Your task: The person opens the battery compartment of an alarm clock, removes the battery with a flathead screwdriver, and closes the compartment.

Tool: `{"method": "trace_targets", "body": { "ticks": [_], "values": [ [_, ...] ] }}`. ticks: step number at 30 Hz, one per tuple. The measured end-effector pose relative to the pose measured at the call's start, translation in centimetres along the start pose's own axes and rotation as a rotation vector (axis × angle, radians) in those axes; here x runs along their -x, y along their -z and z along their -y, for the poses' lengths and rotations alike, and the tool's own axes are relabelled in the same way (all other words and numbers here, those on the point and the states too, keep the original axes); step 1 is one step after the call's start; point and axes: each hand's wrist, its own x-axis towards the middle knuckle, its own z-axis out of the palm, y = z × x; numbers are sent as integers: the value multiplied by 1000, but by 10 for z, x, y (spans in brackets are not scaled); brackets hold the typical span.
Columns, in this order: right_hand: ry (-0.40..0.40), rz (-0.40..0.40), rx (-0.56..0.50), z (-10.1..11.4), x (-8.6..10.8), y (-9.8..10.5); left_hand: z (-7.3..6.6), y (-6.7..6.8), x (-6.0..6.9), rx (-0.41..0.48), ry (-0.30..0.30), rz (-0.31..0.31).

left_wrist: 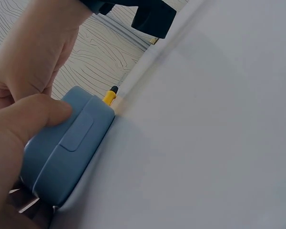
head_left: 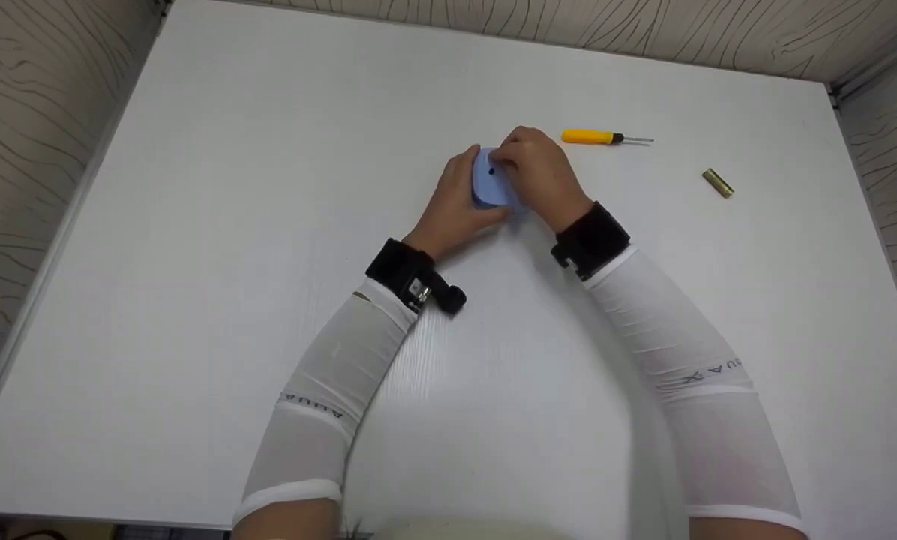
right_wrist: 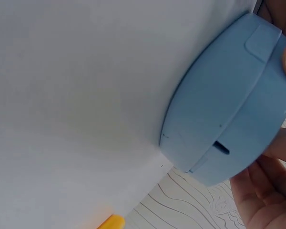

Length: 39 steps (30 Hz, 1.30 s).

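A light-blue rounded plastic case (head_left: 486, 187) stands on the white table, with a small dark hole in its upper face. My left hand (head_left: 452, 206) grips it from the left, its thumb on the near side by a raised tab, as the left wrist view shows. Curled over the upper right of the case, my right hand (head_left: 542, 176) holds it by the top with bent fingers; whether a small part sits between them is hidden. A seam runs round the case (right_wrist: 224, 105), and a dark slot shows beside that seam in the right wrist view.
A yellow-handled screwdriver (head_left: 591, 137) lies beyond the right hand, its shaft to the right. Farther right is a short gold-coloured cylinder (head_left: 718, 183), which looks like a battery. Wood-patterned panels (head_left: 493, 15) border the table.
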Motion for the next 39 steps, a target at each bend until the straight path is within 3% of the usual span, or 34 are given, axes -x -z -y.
{"method": "trace_targets", "body": {
  "ticks": [23,39],
  "values": [
    [32,-48,-4,-1,1,-4,0,2,-1,-16,-7,-15],
    [24,-22,-102,-8,6,-2,0,0,-2,-29,-5,-8]
  ]
}}
